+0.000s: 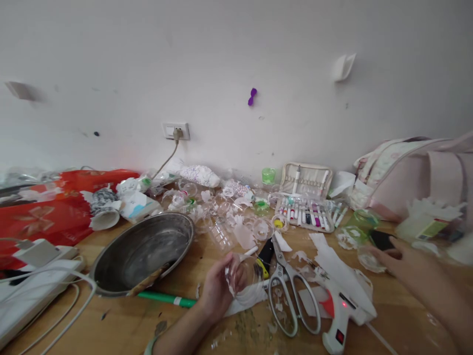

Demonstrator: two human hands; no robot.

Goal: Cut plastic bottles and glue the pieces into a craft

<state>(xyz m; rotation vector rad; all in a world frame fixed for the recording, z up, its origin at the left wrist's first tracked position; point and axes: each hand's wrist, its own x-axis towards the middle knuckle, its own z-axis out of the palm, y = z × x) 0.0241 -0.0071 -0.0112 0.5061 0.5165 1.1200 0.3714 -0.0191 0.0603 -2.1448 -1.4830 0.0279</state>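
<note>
My left hand (221, 286) is closed round a clear plastic cup (249, 283) near the front middle of the table. At the right, my right hand (401, 254) has its fingers at a small black object (383, 241), partly hidden by the hand; a clear plastic piece (370, 260) lies just under the fingers. Between the hands are grey-handled scissors (290, 291) and a white glue gun (345, 305) with a red light. A black and yellow tool (265, 257) lies behind the cup.
A metal basin (144, 254) stands left, with a green stick (166, 299) before it. Plastic scraps and an open marker case (306, 217) fill the back. A power strip (40, 291) with white cables lies far left, near red bags (37, 217). A pink backpack (402, 177) sits back right.
</note>
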